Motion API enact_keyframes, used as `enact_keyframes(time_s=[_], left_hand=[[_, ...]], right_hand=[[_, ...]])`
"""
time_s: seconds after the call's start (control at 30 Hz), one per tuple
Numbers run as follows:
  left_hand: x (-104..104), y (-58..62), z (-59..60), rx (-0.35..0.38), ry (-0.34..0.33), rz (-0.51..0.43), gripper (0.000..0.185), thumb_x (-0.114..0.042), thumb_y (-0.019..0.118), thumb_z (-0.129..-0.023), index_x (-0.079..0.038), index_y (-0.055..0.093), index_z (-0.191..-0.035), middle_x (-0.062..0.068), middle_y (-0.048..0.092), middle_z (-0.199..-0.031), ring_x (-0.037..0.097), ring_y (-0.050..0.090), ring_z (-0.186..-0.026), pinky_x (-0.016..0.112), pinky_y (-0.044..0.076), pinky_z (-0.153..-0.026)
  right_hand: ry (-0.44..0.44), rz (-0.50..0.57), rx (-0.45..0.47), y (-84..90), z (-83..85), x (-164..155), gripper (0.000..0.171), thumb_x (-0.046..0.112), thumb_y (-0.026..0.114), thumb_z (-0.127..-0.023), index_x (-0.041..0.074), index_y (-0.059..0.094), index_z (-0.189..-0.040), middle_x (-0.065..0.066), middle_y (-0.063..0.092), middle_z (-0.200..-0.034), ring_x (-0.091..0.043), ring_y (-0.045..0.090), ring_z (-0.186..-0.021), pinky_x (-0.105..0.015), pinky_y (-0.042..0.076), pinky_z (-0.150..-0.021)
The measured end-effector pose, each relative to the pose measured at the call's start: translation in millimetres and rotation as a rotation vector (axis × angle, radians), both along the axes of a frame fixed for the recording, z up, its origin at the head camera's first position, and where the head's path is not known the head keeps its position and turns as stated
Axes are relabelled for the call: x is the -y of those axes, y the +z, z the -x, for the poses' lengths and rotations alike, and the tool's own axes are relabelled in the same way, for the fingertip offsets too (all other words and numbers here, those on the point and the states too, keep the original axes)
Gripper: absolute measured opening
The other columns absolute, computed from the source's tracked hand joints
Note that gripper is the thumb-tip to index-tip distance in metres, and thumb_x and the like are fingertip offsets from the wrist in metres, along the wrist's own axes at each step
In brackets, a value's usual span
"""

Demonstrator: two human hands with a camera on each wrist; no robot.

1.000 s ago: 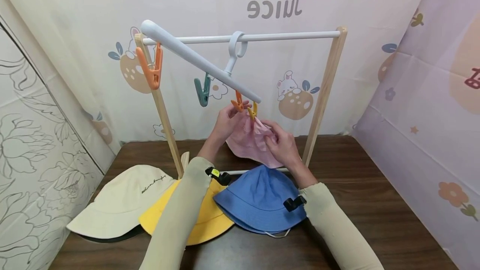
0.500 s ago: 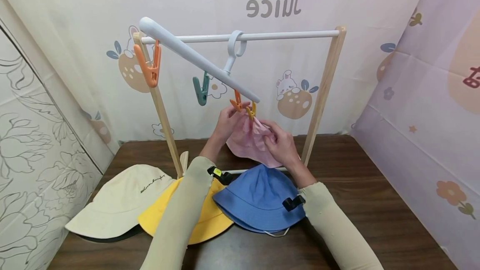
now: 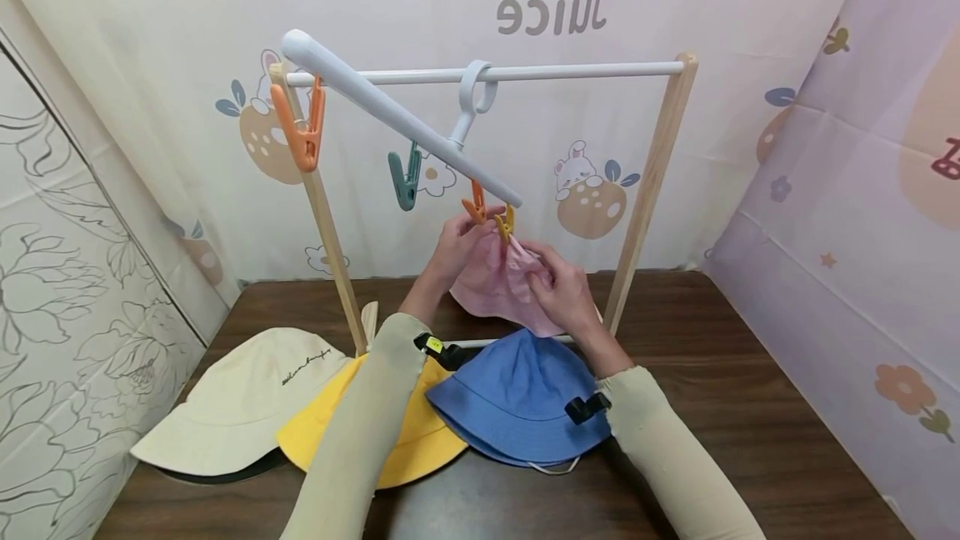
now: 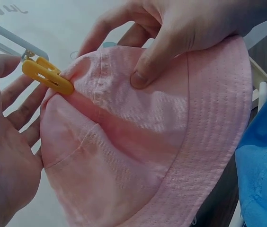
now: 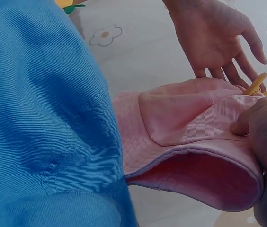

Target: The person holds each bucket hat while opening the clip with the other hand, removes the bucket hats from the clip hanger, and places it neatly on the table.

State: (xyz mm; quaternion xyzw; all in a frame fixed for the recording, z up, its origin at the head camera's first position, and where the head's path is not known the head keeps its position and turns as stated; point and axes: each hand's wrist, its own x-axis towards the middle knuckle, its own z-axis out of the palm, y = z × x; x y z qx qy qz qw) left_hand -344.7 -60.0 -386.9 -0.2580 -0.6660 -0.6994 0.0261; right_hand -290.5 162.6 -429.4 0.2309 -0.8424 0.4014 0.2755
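- Rack (image 3: 651, 182) and hanger bar (image 3: 397, 119): the bar hangs tilted from the white rail on one ring, its low end over your hands. Any downward pull on the low end could, in my judgement, swing it further and slacken the clip's bite.
- Pink hat (image 3: 498, 283): it hangs below the bar's low end, between your two hands, above the blue hat (image 3: 521, 398) on the table (image 3: 750, 407). Only a small fold of brim sits in the yellow clip (image 4: 48, 75); if that fold slides out, the hat would likely drop.
- Your right hand (image 3: 566, 294): it pinches the brim, thumb pressed on the fabric just beside the clip. Letting go early is the main risk.
- Your left hand (image 3: 450, 244): fingers spread and straight behind the hat, near the clip, gripping nothing.
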Motion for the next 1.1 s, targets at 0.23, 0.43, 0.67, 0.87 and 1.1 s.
enact_keyframes(time_s=[0.23, 0.43, 0.67, 0.87, 1.1], left_hand=[[-3.1, 1.6, -0.8, 0.033, -0.01, -0.041, 0.045, -0.017, 0.049, -0.119, 0.008, 0.06, -0.155, 0.032, 0.063, -0.159, 0.046, 0.061, -0.152, 0.051, 0.045, -0.135], [-5.8, -0.8, -5.2, 0.036, -0.012, -0.046, 0.045, -0.017, 0.051, -0.118, 0.007, 0.059, -0.156, 0.03, 0.062, -0.161, 0.045, 0.061, -0.152, 0.051, 0.045, -0.135], [-10.6, -1.4, -7.7, 0.028, 0.002, -0.043, 0.045, -0.013, 0.055, -0.117, 0.006, 0.057, -0.158, 0.027, 0.059, -0.166, 0.044, 0.056, -0.158, 0.054, 0.041, -0.137], [-12.9, -3.2, -9.8, 0.035, 0.006, -0.039, 0.047, -0.013, 0.056, -0.117, 0.001, 0.056, -0.162, 0.025, 0.059, -0.167, 0.043, 0.058, -0.157, 0.053, 0.044, -0.136], [-16.0, -3.7, -12.2, 0.073, 0.015, -0.032, 0.047, -0.017, 0.057, -0.118, -0.004, 0.057, -0.163, 0.024, 0.061, -0.166, 0.041, 0.058, -0.157, 0.053, 0.044, -0.135]], right_hand=[[-0.004, 0.007, -0.029, -3.3, 1.3, 0.4, 0.047, -0.003, 0.077, -0.098, 0.009, 0.074, -0.144, -0.014, 0.07, -0.078, -0.012, 0.049, -0.061, -0.025, 0.044, -0.059], [-0.008, 0.013, -0.023, -5.2, 0.2, 0.7, 0.047, -0.002, 0.077, -0.099, 0.009, 0.074, -0.144, -0.014, 0.071, -0.079, -0.011, 0.05, -0.062, -0.024, 0.045, -0.06], [-0.014, 0.021, -0.014, -7.3, 1.0, 0.0, 0.048, -0.002, 0.077, -0.099, 0.01, 0.073, -0.145, -0.012, 0.069, -0.076, -0.008, 0.048, -0.06, -0.023, 0.046, -0.059], [-0.019, 0.023, 0.006, -7.3, -0.2, 0.2, 0.048, -0.002, 0.077, -0.098, 0.011, 0.073, -0.145, -0.012, 0.068, -0.075, -0.008, 0.048, -0.06, -0.024, 0.046, -0.059], [-0.02, 0.022, -0.005, -7.2, -1.2, 0.1, 0.048, -0.003, 0.077, -0.097, 0.01, 0.074, -0.143, -0.013, 0.068, -0.076, -0.011, 0.049, -0.06, -0.025, 0.046, -0.059]])
